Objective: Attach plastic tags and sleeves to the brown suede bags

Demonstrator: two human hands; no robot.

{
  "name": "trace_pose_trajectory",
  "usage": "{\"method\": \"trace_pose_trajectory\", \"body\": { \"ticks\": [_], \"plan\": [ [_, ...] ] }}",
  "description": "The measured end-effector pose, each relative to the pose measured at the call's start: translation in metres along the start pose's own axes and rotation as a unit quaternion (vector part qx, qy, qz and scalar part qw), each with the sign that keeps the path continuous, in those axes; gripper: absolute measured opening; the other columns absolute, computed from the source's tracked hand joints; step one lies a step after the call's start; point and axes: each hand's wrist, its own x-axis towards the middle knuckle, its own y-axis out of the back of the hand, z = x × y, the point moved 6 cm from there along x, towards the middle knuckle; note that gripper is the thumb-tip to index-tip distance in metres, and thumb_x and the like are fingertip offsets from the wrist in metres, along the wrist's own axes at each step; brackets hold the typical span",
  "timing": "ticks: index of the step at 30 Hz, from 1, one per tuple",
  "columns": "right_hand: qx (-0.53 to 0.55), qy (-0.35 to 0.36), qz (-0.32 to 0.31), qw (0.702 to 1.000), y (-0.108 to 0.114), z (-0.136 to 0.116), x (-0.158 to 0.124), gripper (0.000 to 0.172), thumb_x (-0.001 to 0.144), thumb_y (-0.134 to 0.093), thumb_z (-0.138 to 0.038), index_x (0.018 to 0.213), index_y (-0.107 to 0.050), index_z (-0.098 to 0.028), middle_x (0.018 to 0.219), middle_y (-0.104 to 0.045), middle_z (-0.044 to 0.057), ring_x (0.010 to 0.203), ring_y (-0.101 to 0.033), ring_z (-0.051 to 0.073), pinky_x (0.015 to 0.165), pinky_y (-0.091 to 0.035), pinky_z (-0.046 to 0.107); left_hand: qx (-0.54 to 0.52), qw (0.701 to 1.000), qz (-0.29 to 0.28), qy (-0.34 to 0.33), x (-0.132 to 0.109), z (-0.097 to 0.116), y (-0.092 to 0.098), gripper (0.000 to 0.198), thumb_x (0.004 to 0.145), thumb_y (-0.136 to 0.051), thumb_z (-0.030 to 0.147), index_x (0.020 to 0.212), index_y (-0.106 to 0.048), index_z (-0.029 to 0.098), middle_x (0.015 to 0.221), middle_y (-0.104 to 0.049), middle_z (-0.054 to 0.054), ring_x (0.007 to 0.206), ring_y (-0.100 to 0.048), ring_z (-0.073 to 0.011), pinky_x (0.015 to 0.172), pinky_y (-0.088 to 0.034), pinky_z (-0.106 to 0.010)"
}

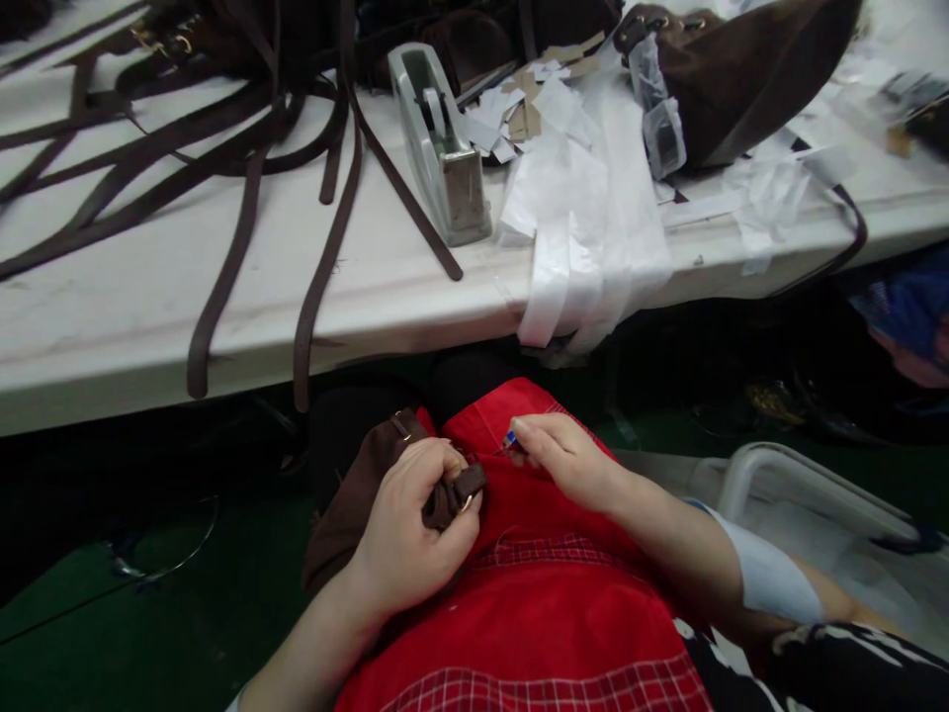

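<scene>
On my lap, over a red apron [549, 593], my left hand [411, 534] is closed around a folded brown strap end with a metal ring [456, 494], part of a brown bag [348, 504] lying on my left thigh. My right hand [567, 460] pinches a small blue-tipped tool [510, 439], its tip pointing at the strap end. The two hands are a few centimetres apart.
A white table [148, 316] runs above my lap. Several long brown straps [244, 198] drape over its edge. A grey tape dispenser [441, 148], white paper strips [585, 218] and a brown suede bag [741, 79] sit on it. A white chair frame [786, 475] is at right.
</scene>
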Motion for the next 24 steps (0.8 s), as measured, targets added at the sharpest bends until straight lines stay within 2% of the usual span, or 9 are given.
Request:
{"method": "trace_pose_trajectory", "body": {
  "ticks": [2, 5, 14, 24],
  "plan": [
    [-0.062, 0.000, 0.004, 0.998, 0.0001, -0.0031, -0.0063, 0.053, 0.096, -0.039, -0.052, 0.055, -0.041, -0.018, 0.054, -0.037, -0.003, 0.053, -0.034, 0.010, 0.053, -0.024, 0.027, 0.007, 1.000, -0.012, 0.004, 0.0022, 0.0005, -0.0022, 0.012, 0.078, -0.054, 0.017, 0.071, -0.045, 0.023, 0.073, -0.054, -0.001, 0.072, -0.052, -0.0178, 0.072, -0.046, -0.033],
    [-0.113, -0.002, 0.018, 0.993, -0.0018, -0.0056, -0.0098, 0.053, 0.096, -0.041, -0.047, 0.052, -0.040, -0.018, 0.052, -0.034, -0.004, 0.050, -0.030, 0.009, 0.052, -0.020, 0.028, 0.020, 1.000, -0.018, 0.009, 0.0049, 0.0008, -0.0050, 0.014, 0.078, -0.054, 0.017, 0.071, -0.044, 0.023, 0.071, -0.053, 0.000, 0.071, -0.051, -0.0173, 0.069, -0.044, -0.032],
    [-0.106, 0.024, 0.038, 0.993, -0.0019, -0.0052, -0.0083, 0.042, 0.097, -0.041, -0.038, 0.061, -0.046, -0.018, 0.058, -0.046, -0.003, 0.056, -0.039, 0.009, 0.055, -0.022, 0.027, 0.023, 1.000, -0.011, 0.001, 0.0028, 0.0031, -0.0067, 0.016, 0.078, -0.055, 0.015, 0.071, -0.043, 0.023, 0.071, -0.054, 0.001, 0.074, -0.054, -0.0173, 0.073, -0.045, -0.031],
    [-0.125, 0.020, 0.027, 0.992, -0.0056, -0.0067, -0.0072, 0.040, 0.095, -0.044, -0.034, 0.058, -0.045, -0.018, 0.056, -0.041, -0.005, 0.054, -0.034, 0.009, 0.054, -0.020, 0.028, 0.035, 0.999, -0.015, -0.004, 0.0054, 0.0051, -0.0094, 0.017, 0.077, -0.055, 0.016, 0.070, -0.041, 0.023, 0.068, -0.053, 0.002, 0.067, -0.053, -0.0156, 0.075, -0.047, -0.032]
  ]
}}
